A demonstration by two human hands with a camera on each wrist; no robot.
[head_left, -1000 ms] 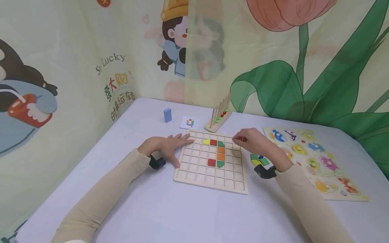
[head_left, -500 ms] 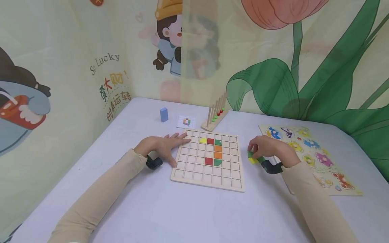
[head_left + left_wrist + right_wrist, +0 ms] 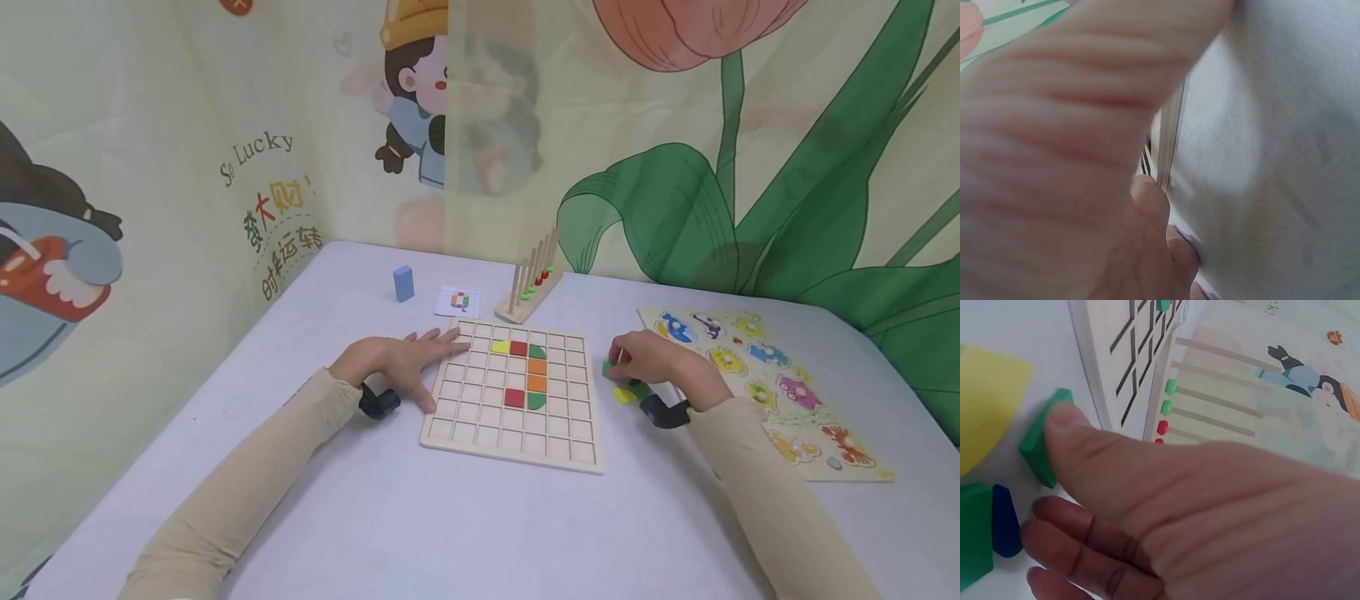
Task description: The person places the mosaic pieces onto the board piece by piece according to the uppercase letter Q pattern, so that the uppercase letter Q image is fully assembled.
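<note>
A square wooden grid board [image 3: 510, 456] lies on the table, with yellow, red, green and orange pieces in some cells. My left hand [image 3: 408, 364] rests spread at the board's left edge, fingers over the rim and thumb against its side. To the right of the board, my right hand [image 3: 647, 357] holds a small green block [image 3: 1038, 447] at the fingertips, the thumb on its upper end. How the index finger meets that block is partly hidden. Close by lie a yellow quarter-round piece [image 3: 988, 403], a blue piece [image 3: 1005, 525] and another green piece [image 3: 972, 531].
Behind the board stand a blue block [image 3: 403, 284], a small pattern card [image 3: 459, 302] and a wooden peg rack [image 3: 528, 296] with green and red beads. An animal knob puzzle [image 3: 776, 392] lies at the right. Printed cloth [image 3: 502, 125] hangs behind the table.
My right hand has moved from the board's upper right to the loose pieces, then slightly left with a green block, which now lies apart from the others. The left hand stays on the board.
</note>
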